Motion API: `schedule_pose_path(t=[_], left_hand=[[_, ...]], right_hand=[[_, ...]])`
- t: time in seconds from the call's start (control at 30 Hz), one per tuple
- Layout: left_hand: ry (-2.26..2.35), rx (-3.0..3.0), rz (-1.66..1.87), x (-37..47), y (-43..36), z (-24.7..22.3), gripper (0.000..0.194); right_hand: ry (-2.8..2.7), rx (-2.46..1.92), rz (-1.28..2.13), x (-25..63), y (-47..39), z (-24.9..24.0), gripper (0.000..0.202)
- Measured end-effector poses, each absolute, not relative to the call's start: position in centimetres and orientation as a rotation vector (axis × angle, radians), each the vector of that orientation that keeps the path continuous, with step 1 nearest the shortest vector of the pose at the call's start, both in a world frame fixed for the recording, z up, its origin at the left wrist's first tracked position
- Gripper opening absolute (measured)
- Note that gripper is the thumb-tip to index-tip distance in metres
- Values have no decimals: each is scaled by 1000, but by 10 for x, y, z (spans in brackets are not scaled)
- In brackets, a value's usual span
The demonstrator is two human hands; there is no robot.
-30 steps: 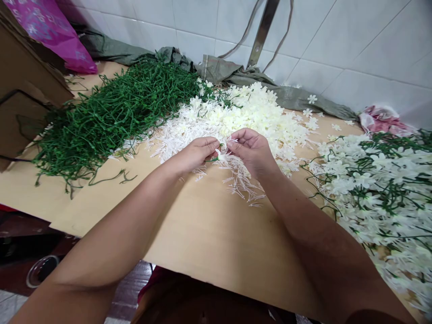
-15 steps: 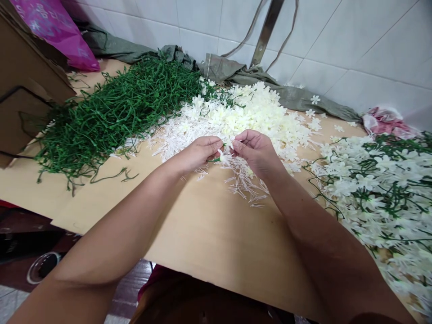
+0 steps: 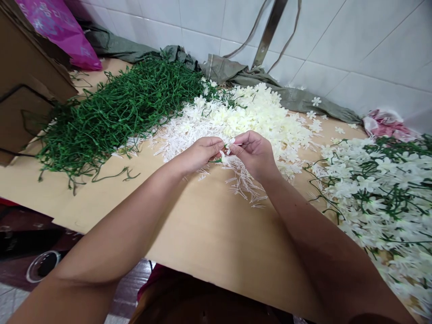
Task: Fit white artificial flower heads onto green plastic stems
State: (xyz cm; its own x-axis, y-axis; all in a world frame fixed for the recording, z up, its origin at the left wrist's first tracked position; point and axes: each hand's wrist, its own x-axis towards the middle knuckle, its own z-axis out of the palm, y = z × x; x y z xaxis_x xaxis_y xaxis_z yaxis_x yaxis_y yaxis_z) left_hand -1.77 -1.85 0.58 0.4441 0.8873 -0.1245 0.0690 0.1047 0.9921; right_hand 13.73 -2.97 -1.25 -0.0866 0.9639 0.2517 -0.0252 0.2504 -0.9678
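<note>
My left hand (image 3: 205, 152) pinches a green plastic flower stem, most of it hidden by the fingers. A white artificial flower (image 3: 223, 157) sits on one tip of that stem. Close against it, my right hand (image 3: 254, 152) is closed on a small white flower (image 3: 230, 142) at another tip of the stem. Whether that flower is seated on the tip I cannot tell. Just beyond both hands lies a heap of loose white and cream petals (image 3: 259, 108). Thin white stamen pieces (image 3: 245, 182) are strewn below the fingers.
On the left lies a pile of green stems (image 3: 124, 112), beside a cardboard box (image 3: 30, 76) and a pink bag (image 3: 64, 31). Stems with white flowers (image 3: 381, 193) are heaped at right. Grey cloth (image 3: 300, 99) runs along the tiled wall.
My right hand has brought a small white flower against the stem tip at my left fingers. The left hand has hardly moved.
</note>
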Motion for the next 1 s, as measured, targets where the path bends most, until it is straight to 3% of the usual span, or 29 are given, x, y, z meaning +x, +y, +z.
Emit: schedule_pose_path(t=[0.43, 0.8, 1.0], left_hand=[[885, 1425, 778, -18, -17, 5, 31], [1008, 1656, 729, -17, -19, -2, 30], [1019, 1776, 652, -20, -16, -10, 27]], right_hand=[[-1201, -890, 1225, 135, -28, -24, 41], [-1380, -982, 1023, 136, -33, -28, 24], [-1363, -1029, 1097, 137, -33, -27, 30]])
